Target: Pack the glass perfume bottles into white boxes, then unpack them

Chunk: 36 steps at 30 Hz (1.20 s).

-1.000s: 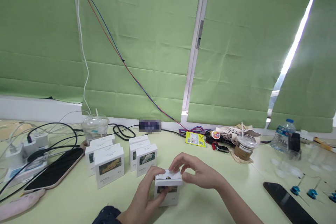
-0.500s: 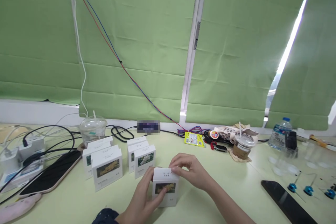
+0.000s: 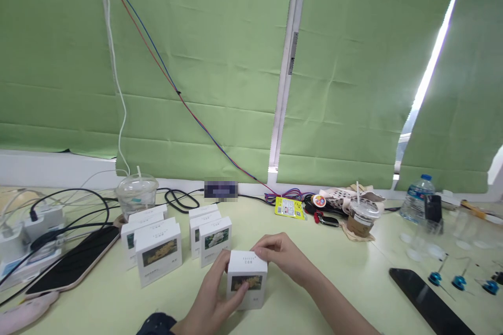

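A small white box (image 3: 251,299) with a flower picture on its front stands upright on the table before me. My left hand (image 3: 220,290) is closed round its left side, thumb across the picture and fingers behind. At the top right corner, the bent fingers of my right hand (image 3: 281,256) touch the box's upper edge; its fingertips are partly hidden behind the lid. To the left, similar white boxes stand in two groups: one with a yellow flower (image 3: 159,269) in front, the other with a white flower (image 3: 216,255) in front.
Left lie a phone (image 3: 74,261), a power strip with chargers (image 3: 23,251) and a clear cup (image 3: 137,196). At the right are a lidded drink cup (image 3: 361,217), a water bottle (image 3: 418,199), a black phone (image 3: 428,301) and small blue parts (image 3: 459,281). Cables run along the back.
The top flap of the held box has come down and now lies flatter. My right hand has dropped slightly with it. The left hand keeps its hold.
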Each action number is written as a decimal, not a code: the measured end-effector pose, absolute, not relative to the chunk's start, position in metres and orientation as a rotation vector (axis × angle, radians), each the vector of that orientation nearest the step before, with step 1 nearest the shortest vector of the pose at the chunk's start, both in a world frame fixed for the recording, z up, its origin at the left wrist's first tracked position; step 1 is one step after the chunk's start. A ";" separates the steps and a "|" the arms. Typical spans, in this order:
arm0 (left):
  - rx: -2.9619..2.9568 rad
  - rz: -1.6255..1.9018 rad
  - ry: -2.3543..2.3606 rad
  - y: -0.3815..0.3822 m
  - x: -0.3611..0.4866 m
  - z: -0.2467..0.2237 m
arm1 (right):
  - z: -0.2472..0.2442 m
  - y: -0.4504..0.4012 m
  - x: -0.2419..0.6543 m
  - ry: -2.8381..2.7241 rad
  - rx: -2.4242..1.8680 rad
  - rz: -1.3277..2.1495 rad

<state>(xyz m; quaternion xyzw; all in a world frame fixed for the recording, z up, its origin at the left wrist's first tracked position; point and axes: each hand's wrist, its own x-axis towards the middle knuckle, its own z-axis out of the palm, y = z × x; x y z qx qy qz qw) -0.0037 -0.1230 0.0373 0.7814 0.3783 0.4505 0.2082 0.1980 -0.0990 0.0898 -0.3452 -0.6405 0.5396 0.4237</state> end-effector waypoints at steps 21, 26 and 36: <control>2.208 1.543 1.102 -0.111 -0.007 0.018 | 0.087 -0.098 0.197 -1.509 -0.815 1.390; 2.151 1.605 1.117 -0.109 -0.007 0.012 | 0.084 -0.097 0.195 -1.436 -0.862 1.447; 2.180 1.545 1.140 -0.111 -0.007 0.020 | 0.085 -0.098 0.193 -1.412 -0.878 1.419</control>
